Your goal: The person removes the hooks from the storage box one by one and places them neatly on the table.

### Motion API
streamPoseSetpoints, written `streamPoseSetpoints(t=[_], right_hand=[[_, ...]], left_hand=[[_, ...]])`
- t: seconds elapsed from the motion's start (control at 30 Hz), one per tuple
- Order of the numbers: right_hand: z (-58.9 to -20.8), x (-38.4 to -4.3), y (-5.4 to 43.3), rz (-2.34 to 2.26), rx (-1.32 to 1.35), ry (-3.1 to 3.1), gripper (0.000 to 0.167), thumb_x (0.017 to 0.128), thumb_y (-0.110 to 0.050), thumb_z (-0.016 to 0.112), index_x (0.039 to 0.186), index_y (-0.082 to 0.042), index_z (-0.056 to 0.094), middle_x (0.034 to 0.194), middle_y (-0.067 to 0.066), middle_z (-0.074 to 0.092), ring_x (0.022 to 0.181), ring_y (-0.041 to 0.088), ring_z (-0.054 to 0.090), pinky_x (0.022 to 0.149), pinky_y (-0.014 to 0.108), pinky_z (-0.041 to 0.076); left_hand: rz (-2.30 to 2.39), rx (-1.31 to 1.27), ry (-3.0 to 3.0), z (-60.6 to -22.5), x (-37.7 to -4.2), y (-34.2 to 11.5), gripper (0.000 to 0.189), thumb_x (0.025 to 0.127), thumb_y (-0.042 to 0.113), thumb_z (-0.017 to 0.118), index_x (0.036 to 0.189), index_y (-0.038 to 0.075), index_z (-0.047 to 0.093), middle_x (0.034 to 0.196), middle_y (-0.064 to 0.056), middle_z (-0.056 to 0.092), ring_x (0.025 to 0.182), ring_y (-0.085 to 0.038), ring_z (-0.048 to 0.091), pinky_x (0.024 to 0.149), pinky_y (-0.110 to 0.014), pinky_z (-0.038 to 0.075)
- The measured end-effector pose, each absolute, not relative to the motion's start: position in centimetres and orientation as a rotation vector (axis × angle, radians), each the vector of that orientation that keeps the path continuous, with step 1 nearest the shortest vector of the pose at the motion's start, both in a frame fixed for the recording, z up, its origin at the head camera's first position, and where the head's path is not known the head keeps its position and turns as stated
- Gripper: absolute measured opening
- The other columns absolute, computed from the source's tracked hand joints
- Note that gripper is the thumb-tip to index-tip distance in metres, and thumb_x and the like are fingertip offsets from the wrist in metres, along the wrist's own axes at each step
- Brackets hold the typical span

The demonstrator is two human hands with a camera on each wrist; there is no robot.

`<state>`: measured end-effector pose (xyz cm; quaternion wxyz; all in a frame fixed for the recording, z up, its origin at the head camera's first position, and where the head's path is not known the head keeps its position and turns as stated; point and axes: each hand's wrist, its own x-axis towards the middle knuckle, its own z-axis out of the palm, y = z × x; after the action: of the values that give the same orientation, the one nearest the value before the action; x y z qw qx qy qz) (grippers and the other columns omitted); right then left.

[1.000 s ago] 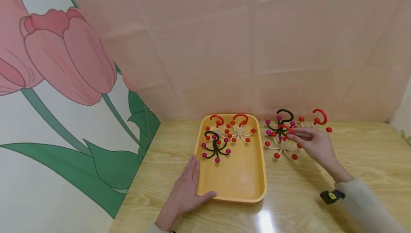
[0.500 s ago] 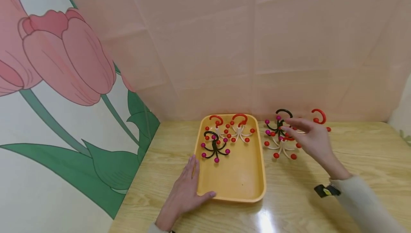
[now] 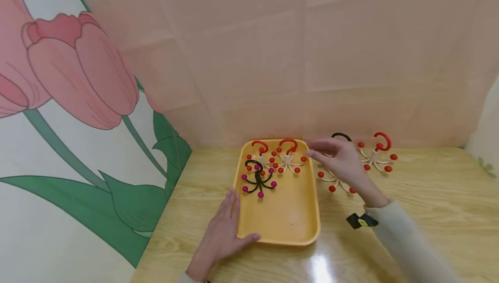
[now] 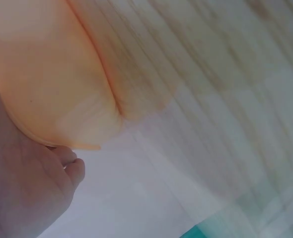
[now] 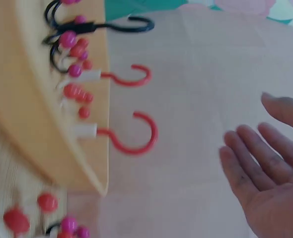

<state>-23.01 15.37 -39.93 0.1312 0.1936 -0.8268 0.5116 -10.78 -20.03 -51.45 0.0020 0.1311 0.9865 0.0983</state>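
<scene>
My left hand (image 3: 220,235) rests against the near left corner of a yellow tray (image 3: 288,213), fingers straight along its side and thumb on the front rim. Inside the tray stand a black hook hanger (image 3: 258,179) with magenta ball tips and two white hook hangers with red hooks and red balls, the right one (image 3: 287,158) partly beside the other. My right hand (image 3: 345,164) hovers near the tray's right edge, holding nothing; the right wrist view shows its fingers (image 5: 256,163) spread apart. It partly hides a black hanger (image 3: 341,135) and a white hanger (image 3: 336,183) on the table.
Another white hanger (image 3: 375,157) with a red hook stands farther right on the wooden table (image 3: 429,196). A pinkish cloth (image 3: 241,57) hangs behind the table. To the left, a wall (image 3: 78,157) bears painted tulips.
My right hand has let go of the front white hanger's red hook, which has tipped down, and moved left toward the tray. My left hand has stayed at the tray.
</scene>
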Motion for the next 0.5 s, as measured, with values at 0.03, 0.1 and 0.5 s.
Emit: streamPoseSetpoints(t=[0.03,0.1,0.5], right_hand=[[-39.9,-23.2,14.8,1.519,0.578,-2.415,0.03,0.094,-0.025,0.081,0.12,-0.01,0.078,0.116,0.014,0.08,0.094,-0.004,0.073,0.08,0.012,0.06],[-40.0,-23.6,13.7,1.602,0.591,-2.436,0.032,0.094,-0.029,0.081,0.12,-0.011,0.078,0.118,0.013,0.08,0.097,0.001,0.076,0.082,0.014,0.061],[-42.4,-25.6,7.7,1.773,0.68,-2.515,0.034,0.094,-0.03,0.081,0.122,-0.011,0.077,0.118,0.011,0.08,0.106,0.026,0.078,0.088,0.033,0.065]], left_hand=[[0.305,0.413,3.098,-51.5,-10.8,-20.1,0.125,0.087,0.09,0.046,0.169,0.004,0.008,0.179,-0.014,0.0,0.167,-0.031,0.006,0.133,-0.044,0.022],[0.31,0.415,3.104,-51.5,-10.8,-20.1,0.125,0.087,0.091,0.046,0.169,0.004,0.009,0.179,-0.014,0.001,0.167,-0.03,0.006,0.133,-0.044,0.022],[0.347,0.414,3.087,-51.4,-10.5,-20.3,0.123,0.088,0.088,0.049,0.169,0.004,0.01,0.179,-0.012,-0.002,0.167,-0.031,0.006,0.133,-0.046,0.024]])
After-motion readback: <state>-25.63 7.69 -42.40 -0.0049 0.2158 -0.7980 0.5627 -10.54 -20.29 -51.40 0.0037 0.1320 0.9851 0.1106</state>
